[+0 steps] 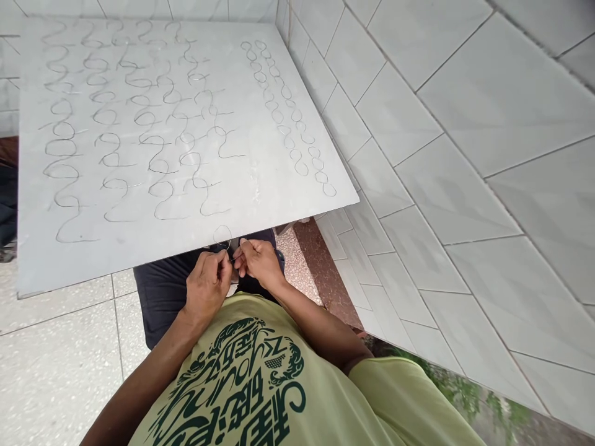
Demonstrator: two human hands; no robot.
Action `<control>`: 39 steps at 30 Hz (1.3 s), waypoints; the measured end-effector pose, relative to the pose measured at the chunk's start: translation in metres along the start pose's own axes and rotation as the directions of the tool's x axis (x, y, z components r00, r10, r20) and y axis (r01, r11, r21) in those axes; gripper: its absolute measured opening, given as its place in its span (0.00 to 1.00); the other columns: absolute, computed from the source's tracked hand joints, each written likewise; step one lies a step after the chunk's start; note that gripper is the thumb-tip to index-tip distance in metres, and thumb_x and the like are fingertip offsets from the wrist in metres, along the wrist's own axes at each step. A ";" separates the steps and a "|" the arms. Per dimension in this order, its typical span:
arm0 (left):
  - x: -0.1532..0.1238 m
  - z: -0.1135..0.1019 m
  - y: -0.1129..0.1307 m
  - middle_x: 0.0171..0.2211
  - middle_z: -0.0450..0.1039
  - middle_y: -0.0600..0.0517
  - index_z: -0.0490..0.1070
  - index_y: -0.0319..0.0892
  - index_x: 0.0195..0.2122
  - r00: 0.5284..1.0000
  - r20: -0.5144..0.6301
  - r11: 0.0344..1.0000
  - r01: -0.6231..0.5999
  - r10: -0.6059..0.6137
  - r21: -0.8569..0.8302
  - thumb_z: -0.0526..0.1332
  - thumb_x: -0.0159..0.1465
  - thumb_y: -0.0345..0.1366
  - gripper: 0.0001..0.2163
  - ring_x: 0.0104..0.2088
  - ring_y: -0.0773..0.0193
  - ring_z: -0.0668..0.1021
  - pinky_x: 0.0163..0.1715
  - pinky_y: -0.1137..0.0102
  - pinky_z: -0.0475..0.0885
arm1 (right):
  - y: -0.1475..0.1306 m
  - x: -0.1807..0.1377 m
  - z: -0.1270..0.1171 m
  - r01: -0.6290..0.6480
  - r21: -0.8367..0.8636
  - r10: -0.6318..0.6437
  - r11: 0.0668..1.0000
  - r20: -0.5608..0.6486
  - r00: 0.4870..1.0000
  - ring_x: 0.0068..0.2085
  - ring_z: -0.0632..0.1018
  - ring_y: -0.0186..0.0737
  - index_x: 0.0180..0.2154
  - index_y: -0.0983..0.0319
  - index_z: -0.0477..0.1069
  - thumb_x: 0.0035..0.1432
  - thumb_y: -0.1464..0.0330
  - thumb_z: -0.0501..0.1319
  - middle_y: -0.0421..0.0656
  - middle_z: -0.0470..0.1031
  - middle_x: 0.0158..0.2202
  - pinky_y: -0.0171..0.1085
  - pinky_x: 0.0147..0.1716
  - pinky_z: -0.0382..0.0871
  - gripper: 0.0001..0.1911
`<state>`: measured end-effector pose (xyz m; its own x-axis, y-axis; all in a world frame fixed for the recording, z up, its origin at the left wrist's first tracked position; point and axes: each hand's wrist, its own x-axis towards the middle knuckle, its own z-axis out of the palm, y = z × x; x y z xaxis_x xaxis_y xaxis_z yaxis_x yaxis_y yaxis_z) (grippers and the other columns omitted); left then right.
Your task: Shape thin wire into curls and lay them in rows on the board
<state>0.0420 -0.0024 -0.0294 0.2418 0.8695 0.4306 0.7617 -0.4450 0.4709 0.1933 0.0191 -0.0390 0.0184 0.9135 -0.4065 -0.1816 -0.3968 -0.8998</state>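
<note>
My left hand (207, 286) and my right hand (258, 261) meet just below the near edge of a white board (260, 186). Both pinch a thin wire (222, 236) whose loop rises between the fingertips onto the board's edge. Several bent S-shaped wire pieces (158, 155) lie in rows on the board, and a chain of linked wire loops (292, 124) runs down its right side.
A white tiled wall (465, 155) rises on the right, close to the board. Light speckled floor tiles (56, 359) spread at the lower left. My dark trousers (162, 297) and green printed shirt (260, 384) fill the bottom of the view.
</note>
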 end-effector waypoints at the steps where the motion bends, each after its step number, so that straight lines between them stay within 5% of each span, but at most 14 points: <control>1: 0.000 0.000 0.000 0.34 0.76 0.47 0.74 0.42 0.46 0.999 -0.015 0.999 -0.035 0.035 0.015 0.59 0.71 0.32 0.06 0.36 0.59 0.79 0.37 0.67 0.73 | 0.000 0.000 0.001 -0.032 0.065 0.032 0.997 0.003 0.999 0.14 0.70 0.32 0.27 0.62 0.71 0.64 0.48 0.59 0.42 0.75 0.20 0.31 0.12 0.52 0.26; 6: 0.005 0.000 -0.003 0.34 0.76 0.49 0.73 0.40 0.45 0.982 -0.098 0.987 -0.158 0.160 0.028 0.60 0.69 0.28 0.06 0.34 0.62 0.78 0.35 0.70 0.74 | 0.001 -0.001 0.002 -0.038 0.203 0.033 0.978 0.027 0.999 0.17 0.75 0.33 0.31 0.63 0.72 0.62 0.46 0.61 0.43 0.78 0.23 0.29 0.11 0.52 0.25; 10: 0.010 -0.003 -0.006 0.32 0.76 0.50 0.73 0.41 0.45 0.979 -0.147 0.990 -0.137 0.141 0.033 0.62 0.68 0.27 0.06 0.34 0.61 0.79 0.37 0.69 0.75 | 0.002 -0.002 -0.003 0.078 0.018 -0.079 0.997 0.074 0.994 0.15 0.71 0.29 0.28 0.63 0.73 0.63 0.48 0.62 0.39 0.75 0.21 0.28 0.13 0.58 0.25; 15: 0.008 -0.002 -0.008 0.34 0.77 0.48 0.74 0.40 0.46 0.979 -0.118 0.986 -0.166 0.165 0.004 0.62 0.68 0.26 0.07 0.35 0.61 0.79 0.38 0.68 0.76 | -0.003 -0.002 -0.005 -0.086 0.088 0.078 0.992 0.086 0.993 0.14 0.69 0.29 0.26 0.63 0.72 0.60 0.51 0.65 0.38 0.73 0.18 0.28 0.10 0.51 0.22; 20: 0.003 0.000 -0.004 0.34 0.78 0.48 0.76 0.42 0.43 0.995 -0.094 0.986 0.022 -0.038 -0.163 0.63 0.68 0.31 0.05 0.35 0.60 0.80 0.39 0.67 0.76 | -0.001 -0.002 0.002 -0.090 0.236 0.086 0.968 0.029 0.996 0.15 0.69 0.29 0.26 0.63 0.72 0.59 0.53 0.65 0.39 0.73 0.19 0.29 0.10 0.47 0.21; 22: 0.005 -0.001 -0.001 0.33 0.78 0.50 0.77 0.43 0.41 0.970 -0.013 0.913 0.222 -0.241 -0.342 0.63 0.69 0.35 0.04 0.33 0.61 0.80 0.37 0.67 0.76 | 0.003 -0.002 0.003 -0.056 0.236 0.053 0.970 0.020 0.998 0.15 0.69 0.29 0.27 0.63 0.72 0.60 0.52 0.64 0.40 0.74 0.20 0.29 0.10 0.48 0.21; 24: 0.008 -0.002 0.000 0.31 0.78 0.51 0.77 0.42 0.41 0.897 0.127 0.743 0.425 -0.424 -0.518 0.63 0.69 0.40 0.08 0.30 0.62 0.80 0.34 0.67 0.77 | 0.006 -0.002 0.001 0.027 0.166 -0.029 0.986 0.006 1.000 0.16 0.70 0.30 0.27 0.62 0.73 0.62 0.52 0.63 0.40 0.74 0.20 0.30 0.12 0.53 0.21; 28: 0.017 -0.007 0.001 0.35 0.79 0.49 0.78 0.40 0.45 0.782 0.317 0.448 0.583 -0.537 -0.678 0.64 0.68 0.47 0.15 0.30 0.62 0.81 0.33 0.66 0.81 | 0.007 -0.006 -0.007 0.219 -0.050 -0.221 0.974 -0.033 0.975 0.17 0.70 0.29 0.27 0.61 0.73 0.67 0.52 0.60 0.39 0.74 0.21 0.31 0.19 0.62 0.22; 34: 0.023 -0.016 0.007 0.43 0.80 0.44 0.77 0.39 0.52 0.782 0.354 0.387 0.578 -0.513 -0.718 0.61 0.69 0.50 0.20 0.33 0.61 0.82 0.31 0.65 0.83 | 0.001 -0.013 -0.016 0.226 -0.035 -0.227 0.973 -0.005 0.974 0.17 0.70 0.30 0.27 0.61 0.73 0.67 0.52 0.60 0.38 0.73 0.21 0.32 0.19 0.61 0.22; 39: 0.026 -0.016 0.006 0.41 0.80 0.45 0.80 0.39 0.46 0.771 0.356 0.367 0.585 -0.528 -0.723 0.64 0.68 0.50 0.18 0.30 0.64 0.80 0.28 0.68 0.81 | 0.002 -0.016 -0.016 0.199 0.006 -0.199 0.980 0.020 0.980 0.17 0.69 0.30 0.27 0.61 0.73 0.66 0.52 0.61 0.38 0.73 0.21 0.31 0.18 0.60 0.22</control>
<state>0.0428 0.0143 -0.0029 -0.0024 0.9817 -0.1905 -0.0139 0.1904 0.9816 0.2082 0.0019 -0.0370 0.0347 0.9758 -0.2161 -0.1801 -0.2066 -0.9617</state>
